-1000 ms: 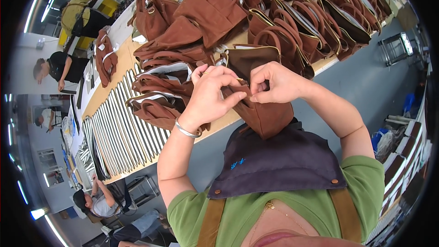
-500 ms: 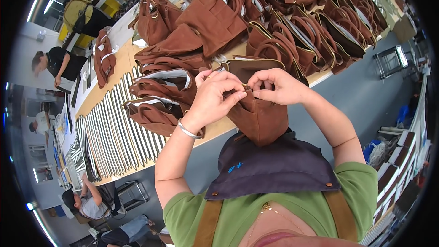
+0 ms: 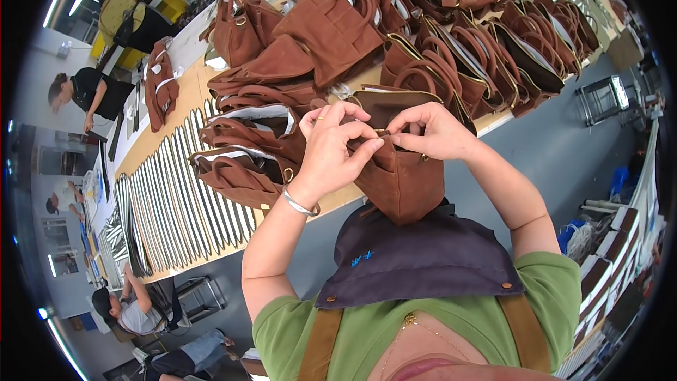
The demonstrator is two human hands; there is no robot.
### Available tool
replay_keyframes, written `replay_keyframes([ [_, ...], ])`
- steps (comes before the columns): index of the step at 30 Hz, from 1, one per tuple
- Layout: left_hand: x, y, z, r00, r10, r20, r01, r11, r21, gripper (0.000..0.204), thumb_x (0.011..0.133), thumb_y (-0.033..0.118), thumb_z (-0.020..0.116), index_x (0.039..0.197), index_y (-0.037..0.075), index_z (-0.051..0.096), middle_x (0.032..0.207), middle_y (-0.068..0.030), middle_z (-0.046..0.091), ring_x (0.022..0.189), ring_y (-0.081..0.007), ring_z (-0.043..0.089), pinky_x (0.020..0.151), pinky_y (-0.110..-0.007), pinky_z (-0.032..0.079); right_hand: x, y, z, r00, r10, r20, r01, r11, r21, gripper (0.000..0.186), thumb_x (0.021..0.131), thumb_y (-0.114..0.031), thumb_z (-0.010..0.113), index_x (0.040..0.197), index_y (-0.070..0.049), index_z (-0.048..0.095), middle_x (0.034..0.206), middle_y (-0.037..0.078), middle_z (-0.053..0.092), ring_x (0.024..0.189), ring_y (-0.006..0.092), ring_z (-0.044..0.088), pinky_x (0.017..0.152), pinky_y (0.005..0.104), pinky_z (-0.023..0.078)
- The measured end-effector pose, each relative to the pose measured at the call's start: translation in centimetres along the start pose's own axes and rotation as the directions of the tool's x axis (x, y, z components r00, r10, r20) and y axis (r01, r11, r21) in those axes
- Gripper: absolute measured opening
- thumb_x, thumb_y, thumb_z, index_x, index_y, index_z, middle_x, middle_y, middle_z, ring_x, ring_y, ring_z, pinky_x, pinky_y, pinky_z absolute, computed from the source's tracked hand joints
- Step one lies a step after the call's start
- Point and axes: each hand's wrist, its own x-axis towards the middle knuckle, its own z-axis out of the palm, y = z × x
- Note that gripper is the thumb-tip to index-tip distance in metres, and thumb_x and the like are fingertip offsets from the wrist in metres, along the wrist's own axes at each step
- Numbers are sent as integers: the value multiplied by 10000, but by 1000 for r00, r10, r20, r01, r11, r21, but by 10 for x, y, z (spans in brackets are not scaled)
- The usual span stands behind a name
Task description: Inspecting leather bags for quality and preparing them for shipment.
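Observation:
A brown handbag (image 3: 402,187) with a dark lining stands in front of my apron, near the table edge. A gold zipper borders its raised far side. My left hand (image 3: 331,148), with a ring and a silver bangle, pinches the bag's near top edge between thumb and forefinger. Close beside it, my right hand (image 3: 436,130) pinches the same edge, its thumb and forefinger pressed together. The fingertips of both hands nearly meet there. Any small part between them is too hidden to make out.
Several brown handbags (image 3: 328,32) crowd the table beyond my hands, with more in a row (image 3: 486,60) at right. Zipper-like strips (image 3: 183,194) lie side by side at left. A metal stool (image 3: 606,95) stands at right. Other people (image 3: 106,95) work at far left.
My left hand and forearm have shifted slightly right and lower. The fingertips of both hands have moved a little along the bag's edge, keeping their pinch.

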Motion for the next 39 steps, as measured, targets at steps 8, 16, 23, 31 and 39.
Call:
replay_keyframes([
  [8, 0, 3, 7, 996, -48, -78, 50, 999, 23, 122, 761, 237, 742, 740, 126, 696, 945, -8, 567, 947, -197, 537, 950, -416, 259, -3, -1, 1, 992, -122, -17, 122, 992, 34, 119, 826, -69, 699, 926, -6, 712, 830, 9, 700, 807, 64, 612, 793, 240, 489],
  [16, 1, 7, 3, 998, -47, -41, 50, 997, 62, 133, 769, 230, 736, 737, 112, 685, 921, -11, 564, 956, -203, 534, 939, -410, 263, -5, -5, 4, 990, -128, -57, 124, 989, -79, 115, 817, -63, 700, 917, -12, 722, 841, 20, 716, 812, 66, 631, 784, 244, 504],
  [23, 1, 8, 0, 999, -34, -31, 36, 997, 62, 122, 773, 216, 731, 740, 115, 673, 907, -6, 551, 956, -199, 528, 934, -412, 263, -6, -9, 7, 991, -105, -85, 91, 983, -161, 123, 783, -58, 703, 896, -13, 724, 841, 49, 722, 817, 101, 656, 785, 264, 513],
  [31, 2, 10, -4, 1000, -22, -4, 22, 997, 78, 109, 775, 202, 727, 736, 119, 667, 902, -8, 542, 957, -201, 521, 938, -417, 267, -2, -9, 7, 939, -338, -60, 309, 908, -283, 141, 786, -108, 680, 886, -22, 731, 725, 61, 692, 657, 80, 617, 588, 247, 496],
  [39, 1, 12, -5, 999, -45, 20, 43, 994, 98, 115, 772, 217, 730, 737, 121, 678, 891, -11, 554, 934, -207, 531, 927, -407, 269, -7, -18, 8, 947, -319, -33, 279, 869, -408, 95, 770, -127, 698, 841, -72, 728, 734, 34, 691, 710, 150, 655, 936, 400, 422],
])
